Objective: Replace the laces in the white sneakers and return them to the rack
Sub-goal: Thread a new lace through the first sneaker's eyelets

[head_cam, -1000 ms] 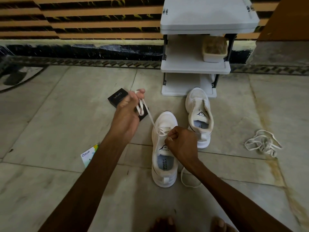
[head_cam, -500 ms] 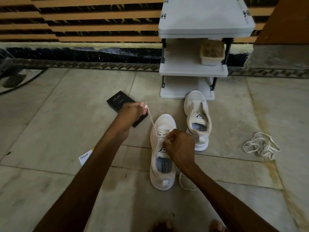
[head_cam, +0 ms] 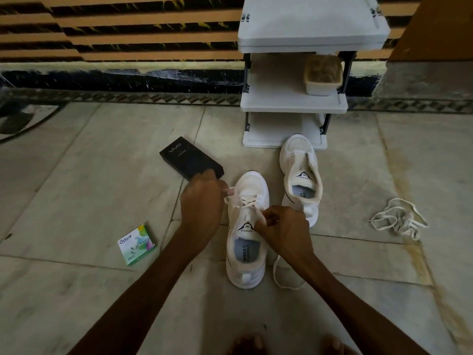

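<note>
Pale marble floor [head_cam: 89, 196] meets a dark skirting [head_cam: 128, 80] under an orange-and-black striped wall [head_cam: 128, 26], dimly lit.

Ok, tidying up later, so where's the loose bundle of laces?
Head view: the loose bundle of laces lies on the floor at the right, apart from the far sneaker in front of the rack.

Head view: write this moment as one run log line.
lacing near sneaker | left hand pinches lace | right hand pinches lace | far sneaker unlaced
</note>
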A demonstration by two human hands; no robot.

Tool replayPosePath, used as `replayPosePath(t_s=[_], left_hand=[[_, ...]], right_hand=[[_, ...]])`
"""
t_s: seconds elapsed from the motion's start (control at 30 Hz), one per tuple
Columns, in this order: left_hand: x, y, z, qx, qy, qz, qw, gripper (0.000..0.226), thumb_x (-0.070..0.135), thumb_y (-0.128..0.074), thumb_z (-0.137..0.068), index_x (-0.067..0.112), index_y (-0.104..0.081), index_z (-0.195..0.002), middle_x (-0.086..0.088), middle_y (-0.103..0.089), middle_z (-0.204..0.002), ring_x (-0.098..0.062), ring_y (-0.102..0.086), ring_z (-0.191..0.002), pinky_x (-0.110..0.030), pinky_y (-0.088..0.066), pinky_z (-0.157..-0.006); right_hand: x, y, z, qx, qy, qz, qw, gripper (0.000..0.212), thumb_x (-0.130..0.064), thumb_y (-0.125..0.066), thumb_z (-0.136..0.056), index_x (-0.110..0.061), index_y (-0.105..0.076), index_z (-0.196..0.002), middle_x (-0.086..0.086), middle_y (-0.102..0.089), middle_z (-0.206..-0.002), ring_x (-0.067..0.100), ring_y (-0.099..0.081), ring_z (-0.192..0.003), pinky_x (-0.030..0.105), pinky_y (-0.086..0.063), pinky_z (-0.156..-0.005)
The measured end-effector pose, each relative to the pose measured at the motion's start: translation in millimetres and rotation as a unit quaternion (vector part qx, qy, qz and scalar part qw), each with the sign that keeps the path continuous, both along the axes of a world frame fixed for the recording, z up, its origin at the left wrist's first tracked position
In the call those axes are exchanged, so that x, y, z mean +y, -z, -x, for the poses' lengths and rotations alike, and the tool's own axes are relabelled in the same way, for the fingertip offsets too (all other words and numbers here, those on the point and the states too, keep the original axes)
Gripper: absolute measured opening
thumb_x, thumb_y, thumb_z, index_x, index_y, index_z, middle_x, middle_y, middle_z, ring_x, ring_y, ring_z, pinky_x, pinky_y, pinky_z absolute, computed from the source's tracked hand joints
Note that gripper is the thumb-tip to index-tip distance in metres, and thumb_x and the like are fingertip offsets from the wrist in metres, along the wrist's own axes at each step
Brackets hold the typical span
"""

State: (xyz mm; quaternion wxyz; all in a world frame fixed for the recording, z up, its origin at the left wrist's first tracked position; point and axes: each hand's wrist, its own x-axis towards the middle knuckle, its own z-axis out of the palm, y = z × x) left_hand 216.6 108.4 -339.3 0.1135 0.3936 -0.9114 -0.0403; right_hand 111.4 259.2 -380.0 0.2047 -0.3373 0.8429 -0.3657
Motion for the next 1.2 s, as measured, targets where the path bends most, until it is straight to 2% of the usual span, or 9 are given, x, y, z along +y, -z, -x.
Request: replayPosePath(t_s=[0.1,0.17,0.23,0.4,0.53,0.7,0.8,0.97,1.2], left_hand=[[-2,12,2,-0.025,0.053,-0.122,0.991,0.021,0.015,-0.057,-0.095,0.007,-0.068,-0.112,-0.003,-0.067,-0.106,-0.015,-0.062,-0.098,-0.017,-0.046,-0.081],[2,10,4,-0.068,0.086,-0.177,0.978,0.023,0.009,-0.055,-0.095,0.005,-0.065,-0.115,-0.009,-0.068,-0.110,-0.021,-0.063,-0.100,-0.025,-0.047,-0.089],[8,11,5,-0.033,0.110,-0.182,0.977,0.019,0.011,-0.057,-0.094,0.006,-0.067,-0.109,-0.010,-0.070,-0.102,-0.024,-0.066,-0.092,-0.032,-0.051,-0.085],[21,6,11,-0.014,0.108,-0.170,0.979,0.010,0.016,-0.060,-0.091,0.015,-0.065,-0.100,0.002,-0.066,-0.095,-0.009,-0.054,-0.081,-0.018,-0.042,-0.074],[29,8,20,0.027,0.083,-0.224,0.971,0.010,0.016,-0.069,-0.087,0.014,-0.075,-0.095,-0.001,-0.073,-0.094,-0.013,-0.065,-0.083,-0.026,-0.052,-0.084],[37,13,21,0.052,0.048,-0.240,0.968,0.016,0.013,-0.064,-0.090,0.016,-0.075,-0.101,-0.002,-0.073,-0.099,-0.011,-0.064,-0.088,-0.020,-0.048,-0.084],[42,14,21,0.032,0.049,-0.227,0.972,0.021,0.020,-0.066,-0.090,0.015,-0.071,-0.110,-0.003,-0.072,-0.108,-0.015,-0.066,-0.098,-0.027,-0.051,-0.094],[51,17,23,0.093,0.013,-0.232,0.968,0.036,0.021,-0.070,-0.085,0.017,-0.056,-0.118,-0.007,-0.067,-0.112,-0.021,-0.064,-0.104,-0.037,-0.055,-0.088],[55,19,28,0.141,-0.047,-0.267,0.952,0.045,0.021,-0.077,-0.078,0.025,-0.044,-0.109,-0.006,-0.065,-0.106,-0.021,-0.064,-0.099,-0.028,-0.057,-0.079]], right_hand=[[1,1,9,-0.103,0.023,0.013,0.994,0.007,-0.025,-0.078,-0.076,-0.023,-0.074,-0.082,-0.014,-0.067,-0.069,0.001,-0.062,-0.063,0.024,-0.053,-0.065],[1,1,12,-0.209,0.045,0.028,0.976,0.009,-0.019,-0.078,-0.077,-0.021,-0.074,-0.085,-0.009,-0.069,-0.073,0.006,-0.064,-0.069,0.027,-0.055,-0.071],[1,1,12,-0.292,0.058,0.042,0.954,0.010,-0.015,-0.077,-0.080,-0.018,-0.073,-0.088,-0.002,-0.071,-0.079,0.011,-0.065,-0.075,0.027,-0.055,-0.072],[3,-1,13,-0.377,0.065,0.073,0.921,0.011,-0.009,-0.072,-0.083,-0.011,-0.073,-0.094,0.006,-0.073,-0.086,0.012,-0.067,-0.074,0.019,-0.054,-0.063],[2,0,13,-0.362,0.064,0.062,0.928,0.011,-0.012,-0.073,-0.083,-0.013,-0.073,-0.094,0.006,-0.074,-0.088,0.014,-0.068,-0.078,0.023,-0.056,-0.068],[3,5,11,-0.326,0.069,0.063,0.941,0.012,-0.016,-0.075,-0.081,-0.016,-0.074,-0.093,0.004,-0.074,-0.087,0.020,-0.070,-0.084,0.033,-0.059,-0.076],[2,4,10,-0.288,0.065,0.062,0.953,0.009,-0.017,-0.075,-0.081,-0.019,-0.073,-0.090,0.000,-0.073,-0.084,0.017,-0.069,-0.081,0.028,-0.059,-0.073],[2,1,8,-0.224,0.054,0.065,0.971,0.007,-0.026,-0.076,-0.080,-0.025,-0.071,-0.084,-0.004,-0.071,-0.081,0.015,-0.068,-0.077,0.031,-0.058,-0.073],[2,8,4,-0.091,0.010,0.088,0.992,0.012,-0.023,-0.075,-0.082,-0.022,-0.074,-0.094,-0.017,-0.067,-0.079,-0.004,-0.063,-0.070,0.007,-0.046,-0.064]])
